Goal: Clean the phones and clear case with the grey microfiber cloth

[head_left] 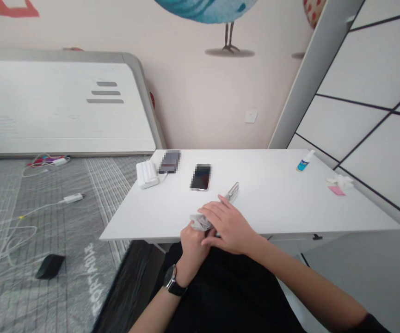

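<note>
My left hand [193, 243], with a watch on its wrist, is closed in front of the table's near edge. A crumpled light-grey cloth [200, 222] sticks out at the top of its grip. My right hand [229, 224] lies across the cloth and the left hand's fingers, its own fingers stretched out and its thumb lower down. Just beyond the right fingers is a narrow, see-through, pale-rimmed thing that looks like a phone case [233, 192], partly hidden by the hand. A dark-screened phone [201, 178], blurred in part, lies farther back on the white table [269, 203].
At the table's back left are a second dark device [170, 162] and a white charger block [147, 174] with a cable. A spray bottle [305, 161], white crumpled tissue [340, 181] and pink slip [336, 190] lie right. Cables and a black mouse [50, 266] rest on the grey bed.
</note>
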Demonstrator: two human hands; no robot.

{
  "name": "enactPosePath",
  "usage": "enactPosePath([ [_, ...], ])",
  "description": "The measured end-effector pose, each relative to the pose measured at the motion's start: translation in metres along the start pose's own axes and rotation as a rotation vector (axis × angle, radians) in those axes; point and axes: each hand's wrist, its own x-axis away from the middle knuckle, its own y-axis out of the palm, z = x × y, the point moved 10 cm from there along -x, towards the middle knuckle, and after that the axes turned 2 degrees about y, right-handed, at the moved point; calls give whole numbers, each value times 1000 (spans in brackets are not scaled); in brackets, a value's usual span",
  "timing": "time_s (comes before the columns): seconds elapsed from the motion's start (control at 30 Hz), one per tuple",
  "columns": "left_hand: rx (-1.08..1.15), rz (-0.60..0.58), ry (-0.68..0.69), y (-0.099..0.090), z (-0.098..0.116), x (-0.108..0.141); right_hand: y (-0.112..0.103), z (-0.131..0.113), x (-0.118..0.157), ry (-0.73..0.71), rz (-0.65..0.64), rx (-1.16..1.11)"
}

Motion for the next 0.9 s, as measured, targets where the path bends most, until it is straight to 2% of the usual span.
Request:
enactPosePath([
  [0.1,12,-34,2,2,2,-2,-16,35,0,215,105,57],
  [0.17,28,-52,-6,4,3,-2,-23,46,4,317,162,101],
  [0.23,29,-39,-28,4,0,-1,-16,28,4,237,132,83],
  [0.3,19,-13,-45,2,-4,0,-2,0,3,60,44,37],
  [0.37,14,-6,-46,2,-5,1,3,-6,2,-6,4,20],
  [0.4,13,-15,-41,2,-5,0,0,4,2,43,21,35],
  [0.5,20,-46,-15,4,0,-2,-20,45,4,305,138,118],
  [0.53,19,-45,-3,4,1,-2,-23,48,5,341,156,135],
  [0.57,17,-37,9,4,2,-2,-23,44,5,324,149,132],
  [0.7,1,3,25,1,1,0,-5,2,2,65,2,21],
  [0.77,1,-11,19,1,1,-1,-9,14,1,126,21,34],
  [0.83,16,-42,18,3,3,-3,-21,40,3,300,116,114],
  [0.9,25,-47,31,3,5,-4,-26,46,5,367,171,156],
])
